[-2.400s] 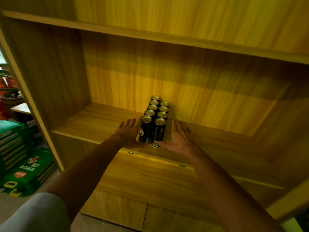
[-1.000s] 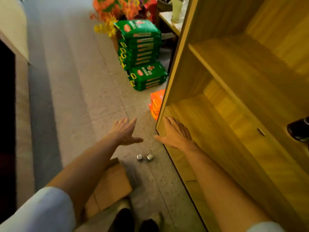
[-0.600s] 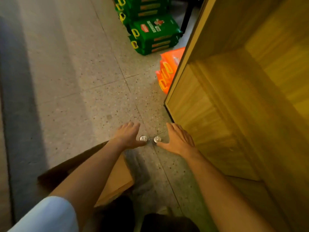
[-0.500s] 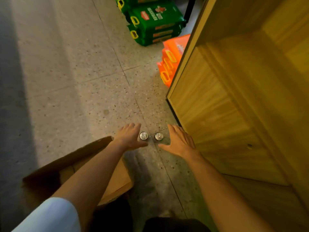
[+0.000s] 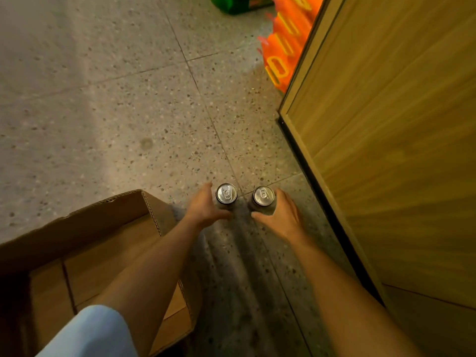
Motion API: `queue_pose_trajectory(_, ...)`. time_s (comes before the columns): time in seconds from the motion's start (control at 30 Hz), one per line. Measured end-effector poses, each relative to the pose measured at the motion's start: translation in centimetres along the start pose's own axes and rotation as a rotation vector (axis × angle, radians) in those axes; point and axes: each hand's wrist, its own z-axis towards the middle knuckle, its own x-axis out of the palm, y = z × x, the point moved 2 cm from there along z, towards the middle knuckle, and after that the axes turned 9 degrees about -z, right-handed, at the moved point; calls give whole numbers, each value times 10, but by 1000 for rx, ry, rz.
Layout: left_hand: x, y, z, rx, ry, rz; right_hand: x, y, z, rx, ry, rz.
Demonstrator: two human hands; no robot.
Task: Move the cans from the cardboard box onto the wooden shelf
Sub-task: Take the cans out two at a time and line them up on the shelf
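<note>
Two cans, upright on the speckled floor [image 5: 134, 117], side by side with a narrow gap: left can [image 5: 226, 194], right can [image 5: 263, 196], silver tops toward us. Our left hand [image 5: 203, 210] cups the left can's outer side, fingers spread; our right hand [image 5: 282, 215] cups the right can likewise. Whether either grip has fully closed we cannot tell, as the can bodies are blurred and largely hidden. Cardboard box [image 5: 85, 228] open, just left of the left forearm. Wooden shelf [image 5: 386, 150] unit stands close on the right. Orange packs [image 5: 283, 47] beyond its corner.
</note>
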Motion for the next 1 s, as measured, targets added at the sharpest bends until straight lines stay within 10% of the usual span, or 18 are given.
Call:
queue_pose_trajectory(0.53, -5, -32, -3, 270, -26, -312, -15, 12, -5, 31, -219, 389)
queue_pose_trajectory(1.0, -217, -376, -286, 532, 162, -214, -413, 122, -267, -21, -404, 429)
